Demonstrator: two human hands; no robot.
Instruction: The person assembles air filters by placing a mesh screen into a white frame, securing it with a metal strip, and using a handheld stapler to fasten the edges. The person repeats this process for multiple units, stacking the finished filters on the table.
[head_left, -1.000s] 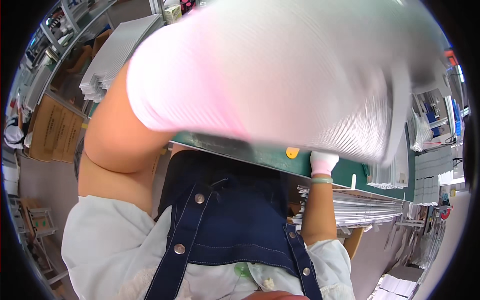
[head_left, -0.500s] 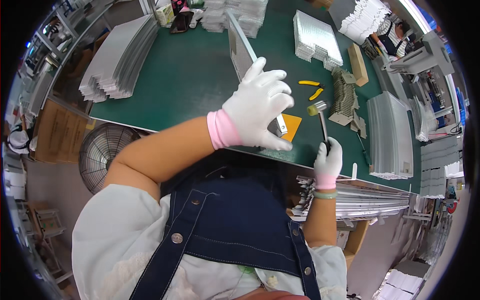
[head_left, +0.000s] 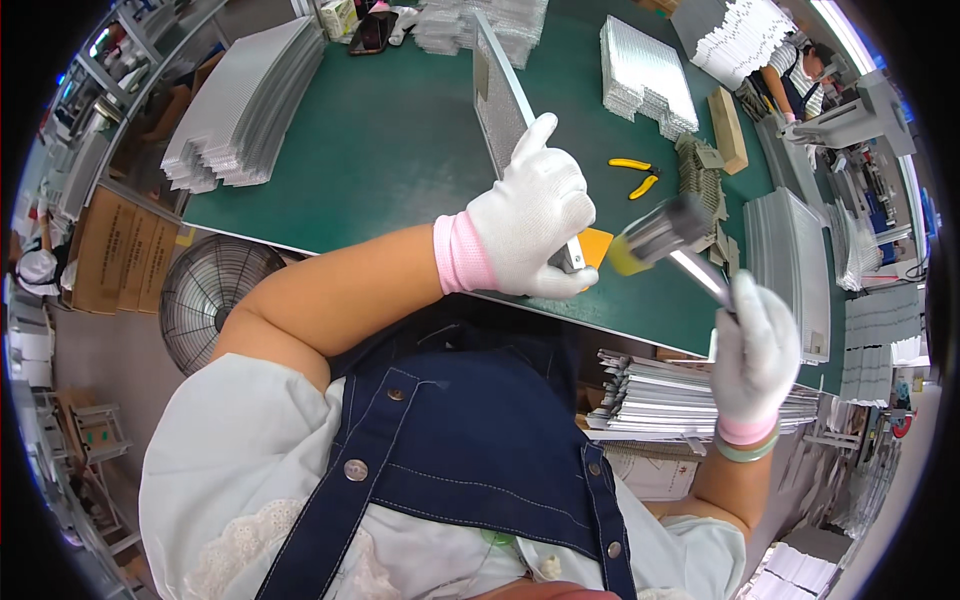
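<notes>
This is a factory assembly workshop. A long green worktop (head_left: 380, 150) carries stacks of ribbed metal mesh panels (head_left: 245, 105), and more stacks (head_left: 645, 75) lie far right. Yellow-handled pliers (head_left: 637, 172) rest on it, a floor fan (head_left: 205, 295) stands near left, and another worker (head_left: 805, 65) sits far right.

Surface (head_left: 400, 150): matt green, smooth. Mesh panel (head_left: 500, 95): dull grey metal, finely textured. Hammer (head_left: 665, 235): shiny metal head and shaft. Both hands: white knit cloth gloves, pink ribbed cuffs.
</notes>
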